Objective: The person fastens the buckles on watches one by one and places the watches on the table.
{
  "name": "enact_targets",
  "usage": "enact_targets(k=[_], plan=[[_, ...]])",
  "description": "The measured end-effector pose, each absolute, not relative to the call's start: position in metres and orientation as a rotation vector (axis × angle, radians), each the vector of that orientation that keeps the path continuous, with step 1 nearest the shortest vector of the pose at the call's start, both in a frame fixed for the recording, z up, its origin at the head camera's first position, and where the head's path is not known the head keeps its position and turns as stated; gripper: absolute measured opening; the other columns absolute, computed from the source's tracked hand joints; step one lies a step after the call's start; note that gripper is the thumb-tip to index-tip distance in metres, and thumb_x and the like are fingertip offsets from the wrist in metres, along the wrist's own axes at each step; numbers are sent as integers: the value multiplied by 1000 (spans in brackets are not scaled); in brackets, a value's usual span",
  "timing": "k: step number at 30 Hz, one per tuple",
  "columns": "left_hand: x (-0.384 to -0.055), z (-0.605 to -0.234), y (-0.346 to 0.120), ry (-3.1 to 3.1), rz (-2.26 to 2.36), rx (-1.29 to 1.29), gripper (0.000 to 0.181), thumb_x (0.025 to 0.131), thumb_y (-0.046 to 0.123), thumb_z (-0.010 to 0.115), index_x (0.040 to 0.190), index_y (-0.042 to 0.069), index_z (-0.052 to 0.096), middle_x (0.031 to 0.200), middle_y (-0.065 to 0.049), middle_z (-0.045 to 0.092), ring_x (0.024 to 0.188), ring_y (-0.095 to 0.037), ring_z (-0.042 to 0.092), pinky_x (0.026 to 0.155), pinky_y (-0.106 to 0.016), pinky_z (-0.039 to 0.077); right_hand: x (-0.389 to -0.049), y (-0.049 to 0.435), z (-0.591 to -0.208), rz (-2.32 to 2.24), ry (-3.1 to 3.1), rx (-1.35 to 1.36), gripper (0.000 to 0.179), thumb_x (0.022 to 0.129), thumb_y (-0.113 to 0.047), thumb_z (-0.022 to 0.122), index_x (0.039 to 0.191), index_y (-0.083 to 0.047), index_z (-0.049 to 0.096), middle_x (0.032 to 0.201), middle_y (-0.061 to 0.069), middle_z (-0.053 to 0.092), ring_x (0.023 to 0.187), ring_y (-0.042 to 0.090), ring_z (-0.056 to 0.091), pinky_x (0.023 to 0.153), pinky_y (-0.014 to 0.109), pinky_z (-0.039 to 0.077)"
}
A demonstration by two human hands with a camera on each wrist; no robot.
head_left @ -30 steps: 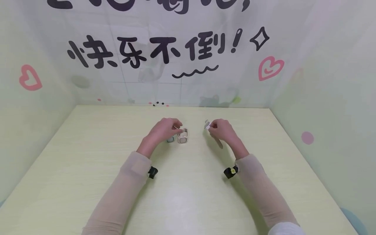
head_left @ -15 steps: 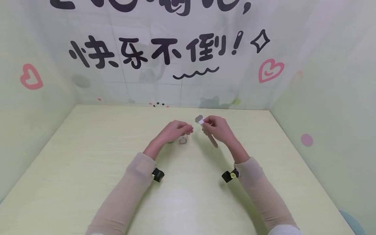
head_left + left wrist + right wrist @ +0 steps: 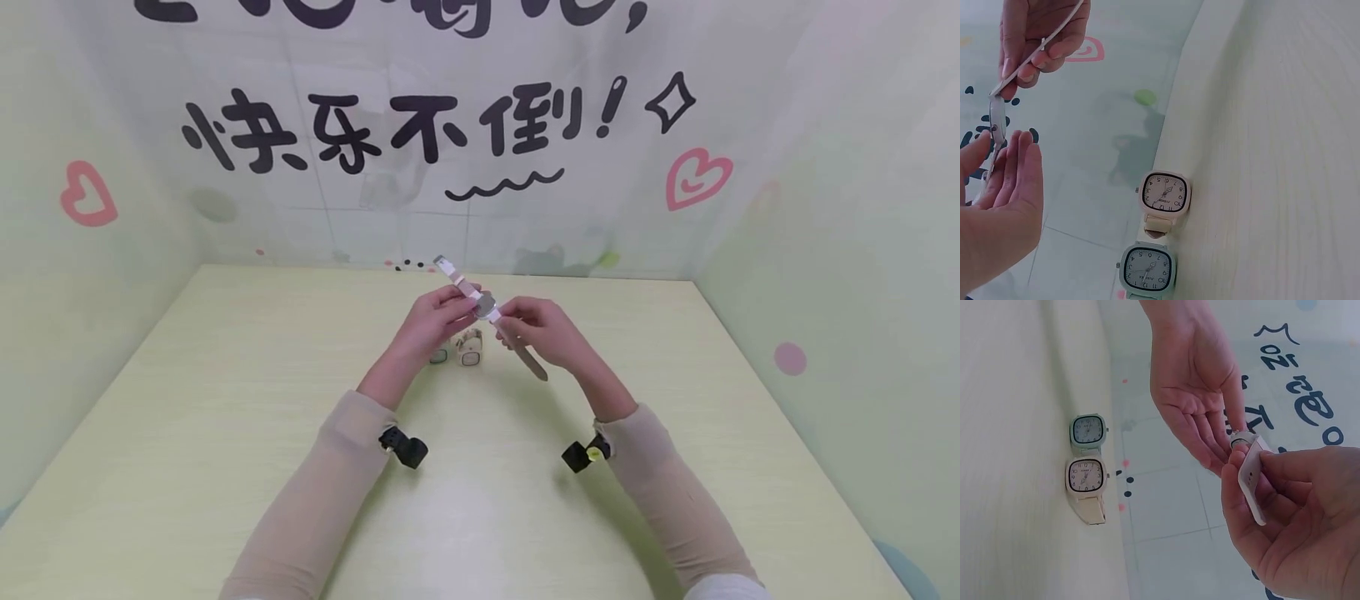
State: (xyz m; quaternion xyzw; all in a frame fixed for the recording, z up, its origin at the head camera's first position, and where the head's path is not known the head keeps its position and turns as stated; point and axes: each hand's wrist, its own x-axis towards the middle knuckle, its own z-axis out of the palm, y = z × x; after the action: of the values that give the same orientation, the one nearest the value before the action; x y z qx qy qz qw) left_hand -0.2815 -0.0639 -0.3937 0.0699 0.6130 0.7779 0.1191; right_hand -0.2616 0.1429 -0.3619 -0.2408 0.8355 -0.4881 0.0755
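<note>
Held up over the back of the table is a wristwatch (image 3: 486, 305) with a pale strap, stretched out on a slant. My left hand (image 3: 431, 321) pinches it between thumb and fingers by the case, and the buckle end sticks out beyond. On the other side my right hand (image 3: 543, 329) grips the strap close to the case, its tail hanging past the fingers. In the left wrist view the watch case (image 3: 997, 120) appears edge-on between both hands. Below stand a cream square-faced watch (image 3: 1086, 476) and a mint green one (image 3: 1088, 431), side by side.
The pale wooden table (image 3: 465, 500) reaches back to a printed wall cloth (image 3: 375, 233) with black lettering. Cloth panels also flank the table left and right. A small black camera (image 3: 405, 447) sits on the left wrist and another (image 3: 583, 454) on the right.
My left hand has left the two standing watches and taken hold of the watch in my right hand. That watch has moved left and now lies stretched between both hands.
</note>
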Motion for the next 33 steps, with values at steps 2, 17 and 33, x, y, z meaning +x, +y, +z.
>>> enact_targets(k=[2,17,33], plan=[[-281,-392,-65,1791,2326,169,39,100,7,57,138,-3,51,143,-20,56,117,-14,66,100,-25,53,-260,141,-361,-1476,2489,-719,18,101,-7,55,111,5,65,97,22,71,85,34,69,77,33,60],[-275,-380,-77,1776,2461,142,41,105,15,51,144,8,48,141,-19,58,103,-8,70,93,-22,56,-257,141,-360,-1592,2362,-652,20,100,-6,56,113,7,63,94,20,71,76,15,67,76,29,58],[-271,-373,-91,1784,2539,157,45,107,29,43,143,3,51,139,-15,61,113,-12,69,96,-24,55,-261,148,-364,-1919,1950,-491,11,100,-6,57,97,-10,66,90,-1,73,85,9,70,82,26,60]])
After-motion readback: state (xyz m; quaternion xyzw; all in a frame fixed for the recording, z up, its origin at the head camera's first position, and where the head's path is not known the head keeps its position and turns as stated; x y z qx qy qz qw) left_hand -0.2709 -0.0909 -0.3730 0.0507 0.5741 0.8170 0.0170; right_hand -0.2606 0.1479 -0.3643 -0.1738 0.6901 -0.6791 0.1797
